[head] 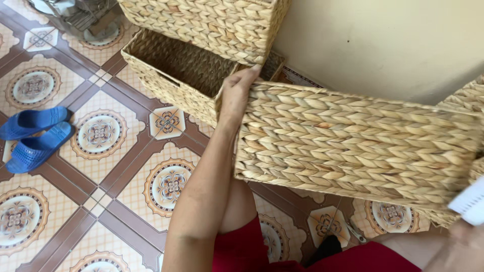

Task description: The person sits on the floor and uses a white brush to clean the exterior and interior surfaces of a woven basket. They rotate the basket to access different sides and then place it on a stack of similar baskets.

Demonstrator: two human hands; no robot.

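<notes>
My left hand (236, 95) grips the left end of a rectangular woven straw basket (353, 146), which I hold up in front of me with its plaited side facing the camera. My right hand (461, 242) shows only partly at the bottom right corner, below the basket's right end, next to a white ribbed object (471, 204). Whether that hand grips the white object or the basket, I cannot tell.
An open woven basket (176, 68) stands on the patterned tile floor (101, 166) behind my left hand, with another woven basket (212, 22) stacked above it. Two blue slippers (33, 136) lie at the left. A cream wall (383, 40) rises behind. More wicker (471, 95) shows at the right edge.
</notes>
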